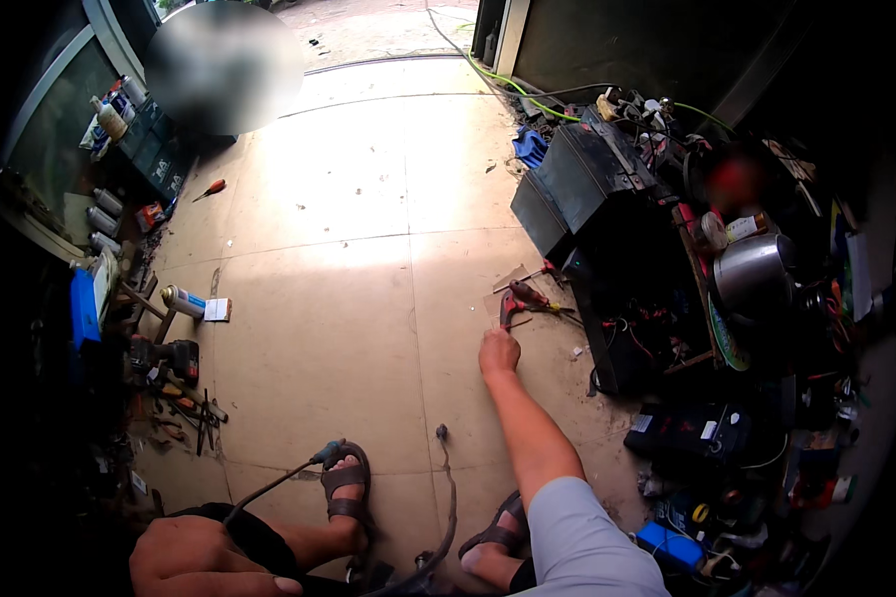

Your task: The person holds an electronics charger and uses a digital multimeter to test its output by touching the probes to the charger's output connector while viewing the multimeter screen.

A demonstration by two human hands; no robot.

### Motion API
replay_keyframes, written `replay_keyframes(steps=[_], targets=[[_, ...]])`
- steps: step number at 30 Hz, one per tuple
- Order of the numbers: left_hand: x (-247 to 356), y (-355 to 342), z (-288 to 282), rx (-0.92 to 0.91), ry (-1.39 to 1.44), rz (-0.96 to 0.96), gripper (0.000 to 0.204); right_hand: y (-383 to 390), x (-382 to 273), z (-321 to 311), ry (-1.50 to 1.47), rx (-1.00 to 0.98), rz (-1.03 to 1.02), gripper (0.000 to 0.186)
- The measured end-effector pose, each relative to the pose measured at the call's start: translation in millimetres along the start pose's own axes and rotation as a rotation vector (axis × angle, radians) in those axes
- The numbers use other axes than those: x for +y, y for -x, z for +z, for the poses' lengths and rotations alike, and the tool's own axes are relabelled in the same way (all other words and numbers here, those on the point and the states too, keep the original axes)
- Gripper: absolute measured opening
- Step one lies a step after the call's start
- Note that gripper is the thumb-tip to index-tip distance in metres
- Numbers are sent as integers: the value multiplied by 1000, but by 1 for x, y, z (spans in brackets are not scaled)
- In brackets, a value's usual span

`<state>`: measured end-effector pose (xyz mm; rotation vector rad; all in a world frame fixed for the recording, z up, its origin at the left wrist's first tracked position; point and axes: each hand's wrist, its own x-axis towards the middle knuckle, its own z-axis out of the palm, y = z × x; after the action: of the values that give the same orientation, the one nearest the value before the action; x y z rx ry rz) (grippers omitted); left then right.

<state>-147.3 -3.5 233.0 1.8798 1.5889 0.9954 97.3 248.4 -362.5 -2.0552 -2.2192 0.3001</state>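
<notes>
Gripping red-handled tool (509,308) with right hand (499,354) near right floor edge (589,423), ideally clearing neighbouring tools (530,294); not discerning left hand's (194,559) grip.

No text readable; marks on dark drawers (147,149) too small.

The lower edge cuts off the left hand (194,555), grip unclear.
</notes>
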Motion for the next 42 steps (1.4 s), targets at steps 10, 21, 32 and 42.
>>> replay_keyframes(steps=[10,21,32,42], targets=[[-14,8,-14,-52,59,110,14,53,11,-43,-164,-240,163,22],[-5,41,-12,27,58,200,11,0,37,-272,-835,-1092,125,49],[9,51,23,263,62,271,13,119,-237,-588,-1137,-21,-624,33],[-17,51,21,219,561,16,18,249,-162,-535,-1114,-354,-650,35]])
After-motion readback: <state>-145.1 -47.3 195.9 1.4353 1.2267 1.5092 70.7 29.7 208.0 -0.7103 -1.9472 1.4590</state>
